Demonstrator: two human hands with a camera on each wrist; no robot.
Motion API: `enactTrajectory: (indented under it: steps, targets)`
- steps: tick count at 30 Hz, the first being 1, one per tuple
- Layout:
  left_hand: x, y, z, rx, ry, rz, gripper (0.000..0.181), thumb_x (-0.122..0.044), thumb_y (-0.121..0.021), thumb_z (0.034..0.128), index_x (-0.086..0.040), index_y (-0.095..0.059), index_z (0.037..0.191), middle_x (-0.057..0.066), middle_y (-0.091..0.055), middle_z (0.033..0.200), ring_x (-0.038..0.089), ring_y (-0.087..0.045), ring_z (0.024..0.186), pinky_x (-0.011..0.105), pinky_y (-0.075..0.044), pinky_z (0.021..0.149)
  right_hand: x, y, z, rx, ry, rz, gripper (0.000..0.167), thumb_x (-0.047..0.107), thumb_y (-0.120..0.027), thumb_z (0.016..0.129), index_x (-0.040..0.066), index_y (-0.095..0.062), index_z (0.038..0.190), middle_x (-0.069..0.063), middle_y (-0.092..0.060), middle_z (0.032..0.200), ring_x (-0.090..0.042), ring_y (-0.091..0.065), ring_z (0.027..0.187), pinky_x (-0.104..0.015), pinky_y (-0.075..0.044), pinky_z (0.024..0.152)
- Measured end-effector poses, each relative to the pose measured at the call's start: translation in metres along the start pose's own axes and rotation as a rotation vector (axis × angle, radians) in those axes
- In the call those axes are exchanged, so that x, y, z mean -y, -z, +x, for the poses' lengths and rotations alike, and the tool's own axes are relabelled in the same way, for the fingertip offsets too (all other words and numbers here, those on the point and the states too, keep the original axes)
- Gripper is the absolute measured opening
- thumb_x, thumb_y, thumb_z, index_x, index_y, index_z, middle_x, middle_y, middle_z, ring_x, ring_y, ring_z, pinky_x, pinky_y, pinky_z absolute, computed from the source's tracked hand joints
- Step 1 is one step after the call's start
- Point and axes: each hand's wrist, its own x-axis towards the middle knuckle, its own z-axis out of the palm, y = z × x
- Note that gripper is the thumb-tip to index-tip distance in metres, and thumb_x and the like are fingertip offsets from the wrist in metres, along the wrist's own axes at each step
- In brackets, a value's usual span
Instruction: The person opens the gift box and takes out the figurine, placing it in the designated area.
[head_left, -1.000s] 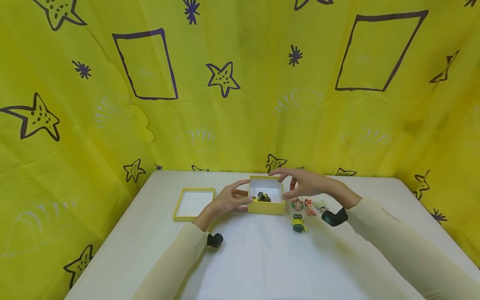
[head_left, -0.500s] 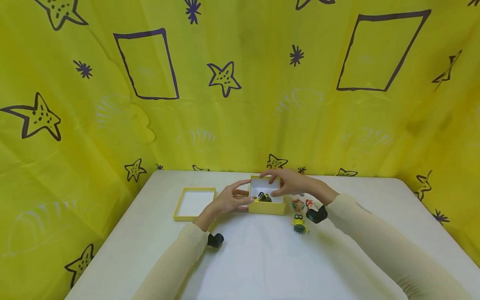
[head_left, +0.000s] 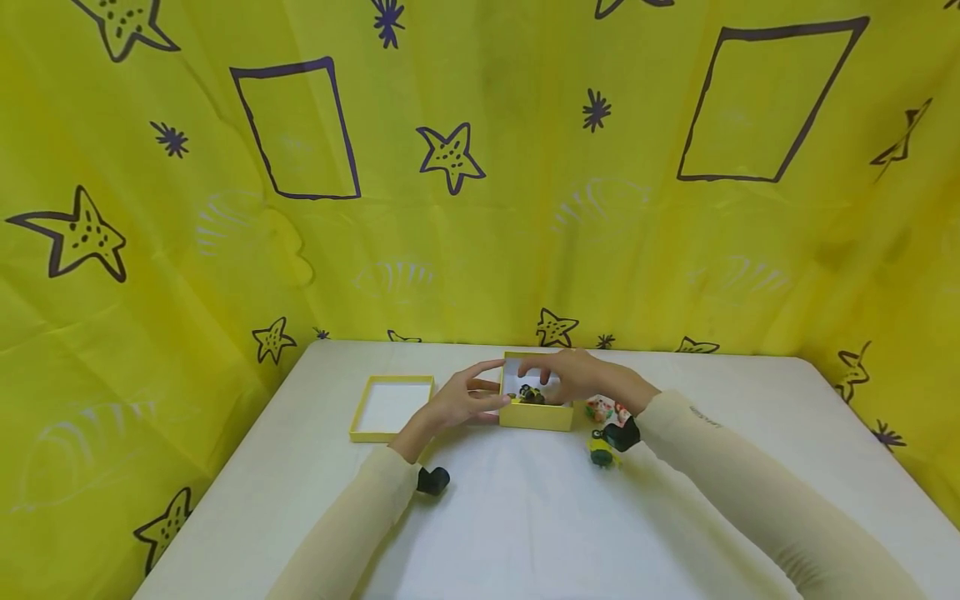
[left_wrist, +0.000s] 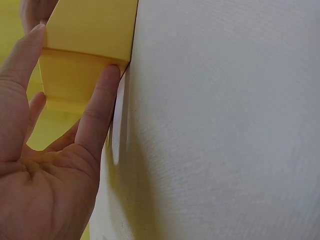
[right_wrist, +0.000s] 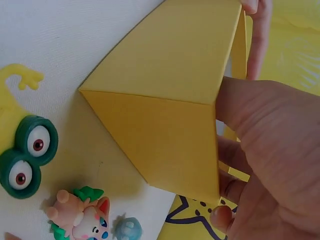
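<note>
A yellow open-topped box (head_left: 536, 417) with a white inside stands on the table near its far edge. Small dark and yellow toy figures (head_left: 531, 394) lie inside it. My left hand (head_left: 459, 401) touches the box's left side with extended, spread fingers; one fingertip (left_wrist: 111, 75) presses low at a corner in the left wrist view. My right hand (head_left: 576, 377) reaches over the right wall into the box. Its fingers and thumb are bent but apart above the figures. In the right wrist view the box wall (right_wrist: 170, 142) hides part of these fingers.
A yellow-rimmed white lid (head_left: 392, 435) lies left of the box. On its right are a yellow toy with green goggles (head_left: 602, 454), a pink toy with green parts (right_wrist: 82, 217) and a bluish toy (right_wrist: 129, 230). A yellow patterned curtain (head_left: 480, 242) hangs behind.
My right hand has moved left from beside the box's right wall to inside the box, over the figures. My left hand stays at the left wall.
</note>
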Motion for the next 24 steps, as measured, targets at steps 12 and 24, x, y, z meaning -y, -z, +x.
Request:
enactTrajectory:
  steps: [12,24]
  targets:
    - [-0.002,0.000,-0.001,0.011,-0.022,-0.011,0.076,-0.016,-0.077,0.0947,-0.017,-0.038,0.160,0.027,-0.052,0.143,0.032,-0.066,0.117,0.043,-0.062,0.087,-0.001,-0.008,0.006,0.030,-0.017,-0.011,0.059,-0.004,-0.069,0.091,0.027,-0.060,0.141,0.006,-0.072,0.109,-0.019,-0.065,0.111,-0.084,-0.015,0.107]
    - [-0.002,0.000,-0.002,-0.008,-0.024,0.035,0.076,-0.019,-0.078,0.0942,-0.018,-0.039,0.160,0.025,-0.054,0.141,0.033,-0.063,0.120,0.041,-0.061,0.089,0.000,-0.011,0.010,0.012,-0.010,-0.013,0.044,0.011,-0.079,0.091,0.023,-0.067,0.132,0.005,-0.073,0.111,-0.015,-0.066,0.104,-0.085,-0.022,0.104]
